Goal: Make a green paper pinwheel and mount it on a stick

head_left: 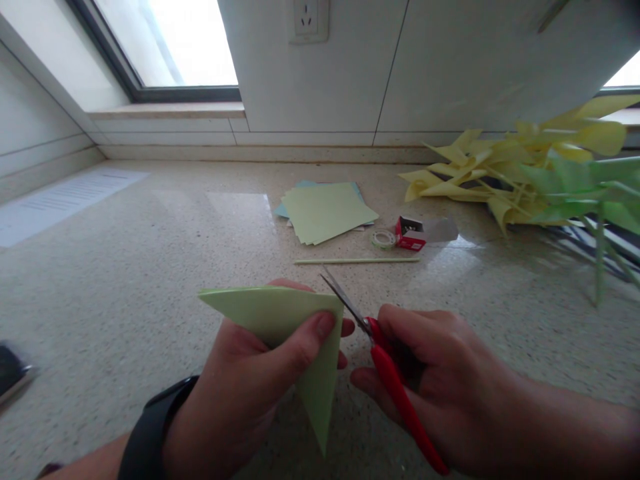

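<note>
Between the thumb and fingers of my left hand [265,373] is a folded sheet of light green paper [280,310], shaped like a triangle with one point hanging down. My right hand [440,373] grips red-handled scissors [395,387]. Their narrow metal blades look nearly closed and point up and left, beside the paper's upper right corner. Whether the blades touch the paper I cannot tell. A thin pale green stick [357,261] lies on the counter just beyond the scissor tips.
Past the stick lies a stack of green and blue paper squares [330,212]. Beside it are a tape roll [383,239] and a small red box [411,233]. Yellow paper pinwheels [465,170] and green ones [585,190] pile up at right. A printed sheet [65,200] lies far left.
</note>
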Tool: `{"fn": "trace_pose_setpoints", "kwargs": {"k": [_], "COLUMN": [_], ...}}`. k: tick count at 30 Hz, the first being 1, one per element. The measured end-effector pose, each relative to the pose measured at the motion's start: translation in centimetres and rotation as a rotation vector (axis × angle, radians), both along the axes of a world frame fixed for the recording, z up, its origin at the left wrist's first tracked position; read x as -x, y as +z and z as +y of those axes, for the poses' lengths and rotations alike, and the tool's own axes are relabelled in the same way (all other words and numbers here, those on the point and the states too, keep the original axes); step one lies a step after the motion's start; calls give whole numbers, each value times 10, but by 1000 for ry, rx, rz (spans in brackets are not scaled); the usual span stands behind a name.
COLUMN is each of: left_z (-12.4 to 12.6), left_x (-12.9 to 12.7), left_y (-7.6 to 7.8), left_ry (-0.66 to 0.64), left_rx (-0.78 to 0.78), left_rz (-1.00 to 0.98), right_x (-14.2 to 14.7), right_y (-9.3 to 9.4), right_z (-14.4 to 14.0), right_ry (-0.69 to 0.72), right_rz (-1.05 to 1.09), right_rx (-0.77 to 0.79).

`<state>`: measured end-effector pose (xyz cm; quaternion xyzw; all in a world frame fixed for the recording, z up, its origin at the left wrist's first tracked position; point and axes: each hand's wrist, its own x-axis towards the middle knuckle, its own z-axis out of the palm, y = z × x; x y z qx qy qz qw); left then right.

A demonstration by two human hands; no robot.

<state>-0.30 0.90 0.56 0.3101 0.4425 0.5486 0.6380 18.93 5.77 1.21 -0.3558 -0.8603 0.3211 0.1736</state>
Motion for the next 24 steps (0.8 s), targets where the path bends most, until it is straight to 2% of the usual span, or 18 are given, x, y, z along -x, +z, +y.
{"fn": "trace_pose_setpoints", "kwargs": {"k": [16,24], "left_z": [1,1], "left_x": [-1,0], "left_y": [-1,-3], "left_ry": [22,49], "left_rx": [34,49], "left_rz": [-38,0], "right_x": [-2,-2], "right_y": [-3,-1], "right_z": [0,-1], "right_ry": [1,-50], "right_rz": [-3,4], "right_rx": [74,37]}}
